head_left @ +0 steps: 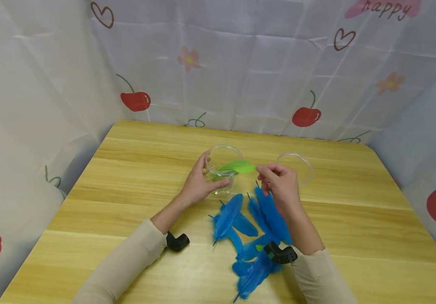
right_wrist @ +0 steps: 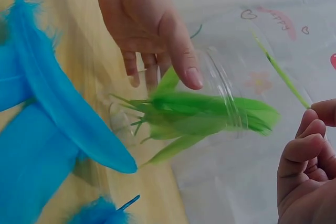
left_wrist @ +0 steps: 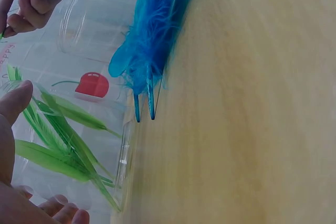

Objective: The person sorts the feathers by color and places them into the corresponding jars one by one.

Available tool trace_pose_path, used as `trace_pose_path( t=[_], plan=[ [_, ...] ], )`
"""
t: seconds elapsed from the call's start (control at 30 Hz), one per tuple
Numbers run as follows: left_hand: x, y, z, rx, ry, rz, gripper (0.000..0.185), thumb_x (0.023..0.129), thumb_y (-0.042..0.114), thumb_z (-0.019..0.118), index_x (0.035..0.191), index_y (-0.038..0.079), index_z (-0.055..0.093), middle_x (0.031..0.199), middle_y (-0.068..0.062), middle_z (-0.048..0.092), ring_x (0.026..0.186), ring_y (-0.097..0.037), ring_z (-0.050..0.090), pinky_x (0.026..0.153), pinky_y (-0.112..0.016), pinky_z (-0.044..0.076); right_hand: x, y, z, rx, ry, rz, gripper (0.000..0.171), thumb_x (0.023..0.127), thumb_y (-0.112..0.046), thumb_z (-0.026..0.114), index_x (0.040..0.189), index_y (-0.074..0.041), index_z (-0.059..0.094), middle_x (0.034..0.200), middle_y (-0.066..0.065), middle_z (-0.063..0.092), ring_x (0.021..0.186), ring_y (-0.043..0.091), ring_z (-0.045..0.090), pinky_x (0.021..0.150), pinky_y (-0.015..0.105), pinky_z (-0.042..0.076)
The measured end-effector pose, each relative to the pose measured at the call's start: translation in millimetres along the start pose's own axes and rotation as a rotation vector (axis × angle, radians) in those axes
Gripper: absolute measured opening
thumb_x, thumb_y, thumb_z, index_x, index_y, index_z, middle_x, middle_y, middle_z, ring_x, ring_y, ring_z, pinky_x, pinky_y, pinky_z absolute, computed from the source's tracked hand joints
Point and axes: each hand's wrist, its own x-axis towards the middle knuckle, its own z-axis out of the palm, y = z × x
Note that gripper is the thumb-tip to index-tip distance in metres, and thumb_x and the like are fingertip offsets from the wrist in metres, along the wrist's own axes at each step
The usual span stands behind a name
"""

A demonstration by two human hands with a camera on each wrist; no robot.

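Observation:
A clear plastic jar (head_left: 221,191) stands on the table with my left hand (head_left: 199,181) gripping it, thumb on the near side and fingers round the far side. Several green feathers (left_wrist: 68,145) lean inside, quills down, their tips near the rim in the right wrist view. My right hand (head_left: 280,183) pinches one more green feather (right_wrist: 283,80) between thumb and forefinger, close beside the jar's mouth. In the head view this feather overlaps the rim. Blue feathers (head_left: 229,215) lie loose below the two hands.
A second clear jar (left_wrist: 97,22) stands to the right, partly hidden behind my right hand in the head view. More blue feathers (head_left: 253,274) lie under my right wrist, with a bit of green (head_left: 259,248) among them. A printed curtain (head_left: 240,84) borders the wooden table (head_left: 134,169).

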Motion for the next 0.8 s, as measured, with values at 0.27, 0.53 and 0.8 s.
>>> trace_pose_path(
  t=[0.27,0.53,0.8],
  plan=[
    [-0.3,0.5,0.2,-0.007,0.000,-0.014,0.105,0.076,0.045,0.084,0.157,0.025,0.021,0.151,-0.013,0.038,0.129,-0.037,0.044,0.098,-0.055,0.045,18.5,-4.8,7.4,0.034,0.041,0.018,0.016,0.093,-0.015,0.071,0.078,-0.008,0.071,0.067,0.005,0.060,0.050,0.014,0.047,0.044,0.020,0.044],
    [-0.7,0.3,0.9,-0.018,0.004,-0.025,0.103,0.077,0.043,0.084,0.157,0.025,0.021,0.151,-0.013,0.037,0.129,-0.036,0.044,0.099,-0.052,0.045,31.4,2.3,21.0,0.024,0.070,0.034,0.019,0.093,-0.014,0.071,0.092,0.005,0.068,0.070,0.005,0.064,0.049,0.013,0.050,0.045,0.020,0.047],
    [-0.4,0.8,-0.1,-0.033,0.007,-0.003,0.102,0.076,0.042,0.085,0.156,0.024,0.024,0.150,-0.015,0.038,0.128,-0.035,0.045,0.099,-0.054,0.044,34.6,7.1,26.2,0.043,-0.002,0.037,0.035,0.095,-0.015,0.069,0.109,0.016,0.063,0.075,0.003,0.069,0.054,0.012,0.057,0.054,0.022,0.055]
  ],
)
